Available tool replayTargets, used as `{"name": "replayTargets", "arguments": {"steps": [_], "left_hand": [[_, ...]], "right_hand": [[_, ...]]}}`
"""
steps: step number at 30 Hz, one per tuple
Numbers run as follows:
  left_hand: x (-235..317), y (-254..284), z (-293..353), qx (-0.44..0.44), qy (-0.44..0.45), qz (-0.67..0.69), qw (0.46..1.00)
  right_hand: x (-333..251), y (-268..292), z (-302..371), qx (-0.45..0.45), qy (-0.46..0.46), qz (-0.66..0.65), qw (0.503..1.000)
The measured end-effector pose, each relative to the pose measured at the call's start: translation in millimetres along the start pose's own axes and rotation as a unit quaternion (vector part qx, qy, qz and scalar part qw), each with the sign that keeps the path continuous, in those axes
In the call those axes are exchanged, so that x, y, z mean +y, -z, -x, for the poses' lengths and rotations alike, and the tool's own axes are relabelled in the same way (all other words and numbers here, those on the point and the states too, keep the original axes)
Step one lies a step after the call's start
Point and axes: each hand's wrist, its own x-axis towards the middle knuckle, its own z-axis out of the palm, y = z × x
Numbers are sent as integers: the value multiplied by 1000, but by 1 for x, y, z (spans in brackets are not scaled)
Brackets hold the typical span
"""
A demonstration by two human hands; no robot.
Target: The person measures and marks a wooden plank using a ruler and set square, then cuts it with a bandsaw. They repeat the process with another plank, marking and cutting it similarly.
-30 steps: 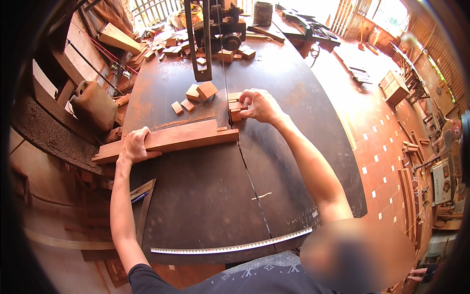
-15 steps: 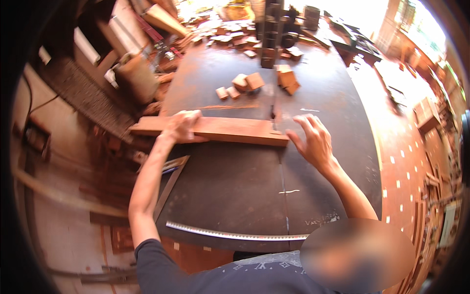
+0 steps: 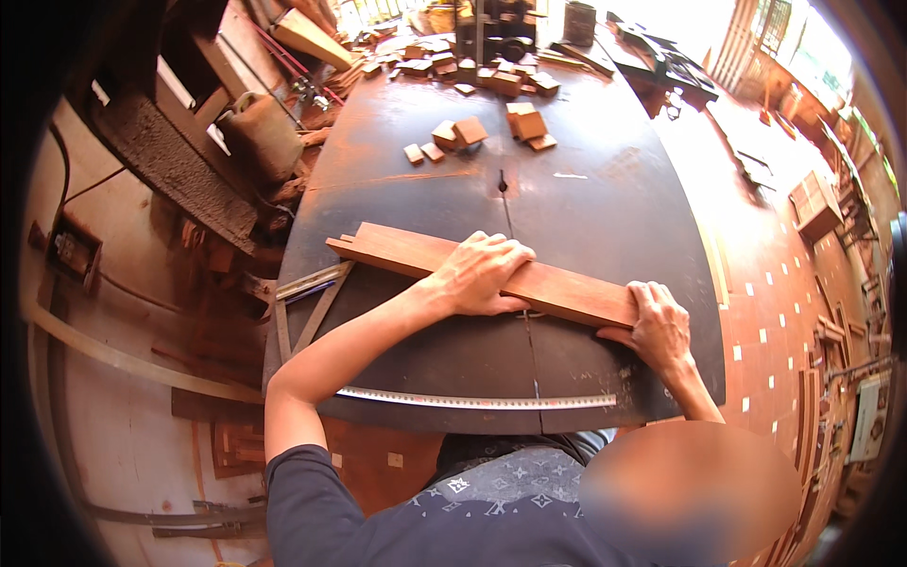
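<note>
A reddish-brown wooden beam (image 3: 576, 294) lies slantwise across the dark metal table (image 3: 453, 364), its left end farther away than its right. A stepped notch shows at that left end. My left hand (image 3: 483, 274) is closed over the beam near its middle, fingers on the far side and thumb on the near side. My right hand (image 3: 657, 326) grips the right end, with fingers over the top and thumb at the near edge. Beyond the beam, a small dark slot (image 3: 502, 181) opens in the table, and a thin seam runs from it toward me.
A white ruler strip (image 3: 482, 402) lies along the near edge. A triangular wooden frame (image 3: 316, 298) rests at the table's left edge. Several cut wood blocks (image 3: 460, 133) sit farther back, before an upright dark machine column (image 3: 470, 38). A plastic jug (image 3: 265, 137) stands left.
The beam has come nearer and been turned end for end; its notched end now points left. My right hand, open and apart from it before, now grips its right end.
</note>
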Motion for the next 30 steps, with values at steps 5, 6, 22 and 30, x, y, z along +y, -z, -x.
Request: {"name": "replayTargets", "arguments": {"steps": [5, 6, 22, 30], "left_hand": [[53, -18, -21, 55, -120, -7, 991], [59, -20, -27, 58, -142, -14, 988], [178, -136, -208, 85, -256, 138, 953], [254, -196, -236, -82, -409, 105, 903]], "right_hand": [[59, 25, 81, 23, -47, 20, 998], [70, 32, 99, 38, -60, 18, 997], [-62, 40, 425, 160, -669, -154, 710], [-191, -99, 473, 211, -767, -300, 527]]}}
